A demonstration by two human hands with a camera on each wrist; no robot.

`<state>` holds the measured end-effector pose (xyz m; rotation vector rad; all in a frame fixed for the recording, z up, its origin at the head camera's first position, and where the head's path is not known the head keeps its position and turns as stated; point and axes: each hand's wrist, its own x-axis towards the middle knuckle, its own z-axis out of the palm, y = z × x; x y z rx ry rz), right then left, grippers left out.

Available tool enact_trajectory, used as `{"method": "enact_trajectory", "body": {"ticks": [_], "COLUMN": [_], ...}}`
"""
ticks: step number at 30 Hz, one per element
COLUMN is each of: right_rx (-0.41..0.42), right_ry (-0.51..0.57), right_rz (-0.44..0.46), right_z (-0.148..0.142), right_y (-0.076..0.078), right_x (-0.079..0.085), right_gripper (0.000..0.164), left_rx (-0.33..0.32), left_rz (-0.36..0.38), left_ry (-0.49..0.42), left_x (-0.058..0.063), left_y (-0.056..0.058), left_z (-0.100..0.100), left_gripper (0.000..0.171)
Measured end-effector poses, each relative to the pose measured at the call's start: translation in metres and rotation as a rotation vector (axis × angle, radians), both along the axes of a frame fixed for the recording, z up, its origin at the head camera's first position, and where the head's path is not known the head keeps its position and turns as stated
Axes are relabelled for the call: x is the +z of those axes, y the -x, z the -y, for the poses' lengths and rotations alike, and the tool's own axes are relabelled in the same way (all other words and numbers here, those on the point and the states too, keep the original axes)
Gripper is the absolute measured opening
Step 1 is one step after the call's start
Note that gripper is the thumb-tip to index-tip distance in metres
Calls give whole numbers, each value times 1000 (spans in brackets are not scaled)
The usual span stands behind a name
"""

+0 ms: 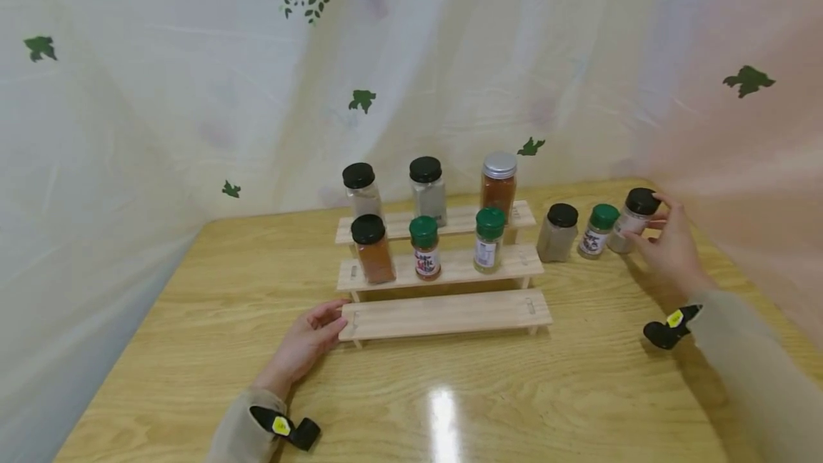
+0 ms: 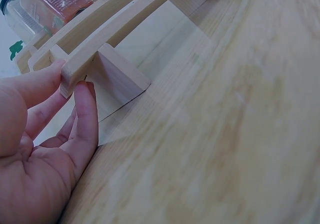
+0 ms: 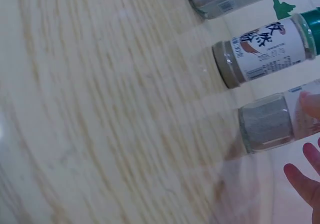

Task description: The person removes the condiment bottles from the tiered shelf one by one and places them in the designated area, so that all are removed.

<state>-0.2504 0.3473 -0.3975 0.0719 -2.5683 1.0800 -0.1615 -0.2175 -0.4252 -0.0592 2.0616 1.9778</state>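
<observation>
My left hand (image 1: pixel 306 346) pinches the left end of the lowest board of a three-step wooden spice rack (image 1: pixel 444 314). In the left wrist view the thumb lies on top of the board end (image 2: pixel 75 73) and a finger sits beneath it. At the right, my right hand (image 1: pixel 674 251) grips a black-lidded spice jar (image 1: pixel 629 227) between thumb and fingers. A paler label and grey contents show on that jar (image 3: pixel 267 123) in the right wrist view. Just left of it stand a green-capped spice bottle (image 1: pixel 594 240) and another black-lidded jar (image 1: pixel 558 238).
On the top step stand two black-lidded jars (image 1: pixel 429 195) and a silver-lidded jar (image 1: pixel 499 188). The middle step holds a black-lidded jar (image 1: pixel 375 257) and two green-capped bottles (image 1: pixel 426 256). Behind the wooden table (image 1: pixel 251 270) hangs a leaf-patterned curtain (image 1: pixel 418 56).
</observation>
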Motion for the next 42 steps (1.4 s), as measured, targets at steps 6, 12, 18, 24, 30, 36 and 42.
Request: {"method": "enact_trajectory", "body": {"ticks": [6,12,18,24,30,36,42], "right_rx": [24,49,37,17,71,152,253], "right_ry": [-45,-44,-6,-10,-7,20,38], "right_rz": [30,92,75,33,-64,-116,-183], "right_z": [-8,-12,-11,2,27,59,87], "right_y": [0,-5,-11,-22,-30,-40,-48], "right_x": [11,26,42,62,73,82,89], "right_gripper": [74,77,76,73,63,55,52], "left_rx": [-5,-15,-7,6,-2,-15,-26], "left_rz": [2,-21,-22,-22,-30,-30,-36], "left_ry": [-14,-47,-53,-50,-50,-48,-41], "left_x": [-2,-4,-5,-6,-6,-6,-4], "left_y": [0,1,1,1,0,0,0], "left_z": [1,1,1,0,0,1,1], "left_gripper": [50,49,49,49,49,47,50]}}
